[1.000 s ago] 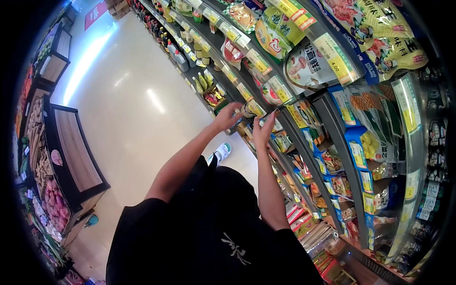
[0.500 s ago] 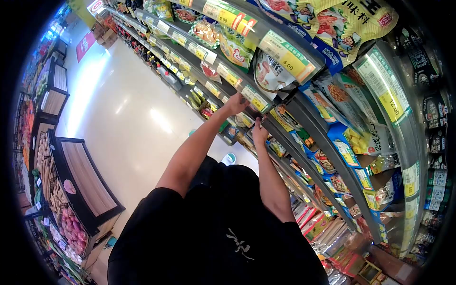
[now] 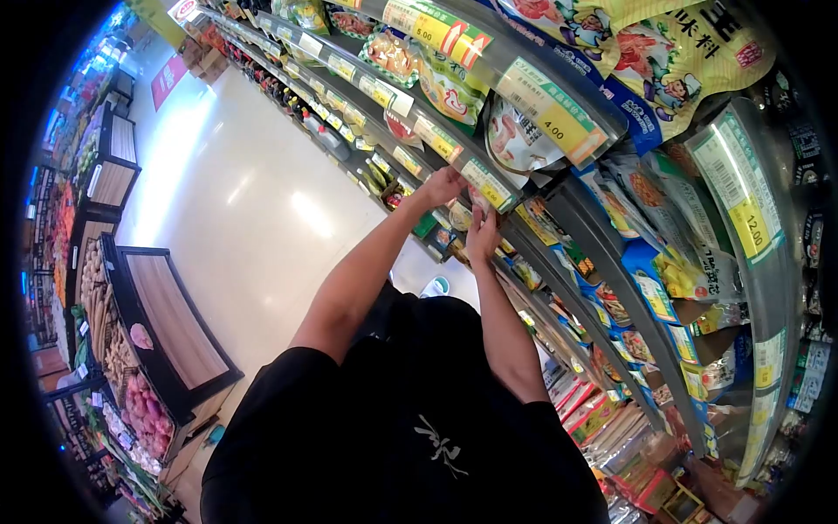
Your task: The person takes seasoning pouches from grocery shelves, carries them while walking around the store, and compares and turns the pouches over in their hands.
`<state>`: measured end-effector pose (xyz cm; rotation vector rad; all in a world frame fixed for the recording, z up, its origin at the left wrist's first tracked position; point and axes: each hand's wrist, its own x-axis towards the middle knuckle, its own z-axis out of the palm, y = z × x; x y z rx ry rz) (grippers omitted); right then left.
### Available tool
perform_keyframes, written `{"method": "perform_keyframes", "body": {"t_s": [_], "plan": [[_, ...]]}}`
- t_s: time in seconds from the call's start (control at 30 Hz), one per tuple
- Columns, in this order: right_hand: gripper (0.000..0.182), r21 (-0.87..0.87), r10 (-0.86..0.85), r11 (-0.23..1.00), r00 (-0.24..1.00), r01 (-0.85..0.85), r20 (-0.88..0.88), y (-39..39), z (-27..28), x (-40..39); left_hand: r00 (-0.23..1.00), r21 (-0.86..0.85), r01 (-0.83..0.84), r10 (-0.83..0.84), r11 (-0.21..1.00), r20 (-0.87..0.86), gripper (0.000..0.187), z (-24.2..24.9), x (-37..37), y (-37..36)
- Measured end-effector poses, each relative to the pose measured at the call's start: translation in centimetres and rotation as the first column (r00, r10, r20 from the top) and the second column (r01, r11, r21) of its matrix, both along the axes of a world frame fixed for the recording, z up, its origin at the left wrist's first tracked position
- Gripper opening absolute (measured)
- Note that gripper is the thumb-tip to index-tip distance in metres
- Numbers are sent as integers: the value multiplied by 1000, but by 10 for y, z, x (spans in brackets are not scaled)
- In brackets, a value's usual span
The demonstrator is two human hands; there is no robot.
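My left hand (image 3: 442, 187) reaches in under a shelf edge, its fingers curled and partly hidden; what they hold cannot be made out. Close beside it, my right hand (image 3: 483, 237) is raised with thumb and fingers closed on the lower part of a small pale, pinkish packet (image 3: 477, 200). The shelf edge partly covers this packet, and its print is too small to read. Just above both hands runs a price label (image 3: 486, 183) on the shelf edge. A silvery pouch (image 3: 517, 140) stands on the shelf above.
Shelves of bagged seasonings, with a yellow bag (image 3: 685, 65) at the upper right, slant across the right side. Produce stands with onions (image 3: 144, 415) line the left. A shiny aisle floor (image 3: 262, 201) lies between. A white tub (image 3: 435, 286) is on the floor near my body.
My right hand has shifted from the shelf edge to the pinkish packet, which now shows between my hands. My left hand stays close to the same shelf spot. The view has shifted slightly.
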<state>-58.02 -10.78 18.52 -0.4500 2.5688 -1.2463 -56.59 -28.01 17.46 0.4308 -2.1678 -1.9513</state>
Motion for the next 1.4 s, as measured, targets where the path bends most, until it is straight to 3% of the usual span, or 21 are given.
{"method": "perform_keyframes", "body": {"t_s": [0.03, 0.13, 0.17, 0.2, 0.37, 0.5, 0.57, 0.6, 0.63, 0.67, 0.7, 0.77, 0.87, 0.93, 1.0, 1.03, 1.13, 1.2, 1.27, 1.3, 1.4], "plan": [[49, -11, 42, 999, 996, -43, -83, 0, 1, 1, 998, 92, -3, 9, 996, -62, 24, 8, 5, 3], [43, -23, 136, 988, 923, -155, -361, -6, 4, 2, 1000, 267, -6, -2, 964, 31, 26, 40, 25, -2], [42, -20, 148, 984, 870, -178, -470, -11, 4, 2, 985, 289, -148, 117, 946, 124, 24, 54, 32, 1], [42, -10, 157, 980, 805, -198, -572, -14, 5, 3, 982, 326, -157, 112, 932, 153, 24, 52, 33, -4], [40, -49, 212, 950, 751, -309, -625, -26, 30, 15, 967, 395, -191, 104, 899, 233, 28, 25, 60, -22], [36, -145, 227, 924, 813, -353, -536, -20, 45, 30, 958, 484, -263, 165, 834, 235, 35, 22, 96, -15], [32, -407, 207, 876, 965, -257, -164, -15, 38, 48, 942, 388, -269, 158, 882, 294, 40, 42, 119, -6], [31, -513, 216, 842, 976, -166, 38, -10, 35, 58, 933, 339, -267, 155, 902, 324, 43, 49, 132, -1], [30, -400, 298, 889, 945, -223, 135, 0, 49, 63, 940, 370, -258, 144, 893, 308, 44, 46, 144, 3], [30, -441, 322, 880, 904, -176, 282, 7, 44, 69, 946, 404, -248, 130, 881, 296, 46, 42, 157, 8], [29, -475, 344, 872, 840, -119, 420, 12, 38, 76, 912, 406, -239, 60, 882, 406, 44, 55, 168, 8], [30, -550, 391, 831, 615, 84, 685, 20, 66, 94, 960, 385, -171, 66, 907, 270, 40, 82, 187, 18], [34, -644, 481, 748, 539, 159, 692, 26, 122, 119, 986, 399, -132, 78, 907, 148, 35, 126, 210, 22], [37, -615, 464, 771, 515, 166, 721, 22, 113, 130, 987, 493, -83, 4, 866, 158, 32, 120, 227, 15], [35, -476, 361, 855, 423, 205, 831, 13, 90, 148, 855, 504, -334, 32, 796, 517, 32, 108, 228, 12], [31, -440, 310, 891, 560, 111, 768, 8, 92, 155, 918, 416, -91, -86, 905, 387, 33, 107, 228, 3], [27, -518, 356, 855, 714, 12, 603, 1, 113, 172, 960, 492, -35, -107, 870, 258, 32, 118, 246, -16], [27, -508, 309, 858, 719, 71, 623, -7, 120, 188, 948, 534, 29, -193, 845, 253, 32, 127, 249, -33], [28, -473, 238, 875, 762, 100, 602, -22, 128, 204, 961, 510, -4, -138, 860, 241, 30, 141, 253, -39], [28, -473, 259, 880, 786, 49, 562, -23, 136, 212, 966, 496, 5, -133, 868, 223, 29, 147, 257, -43], [28, -670, 440, 737, 689, 89, 575, -20, 153, 231, 972, 486, 95, -187, 869, 143, 29, 179, 277, -54]]}}
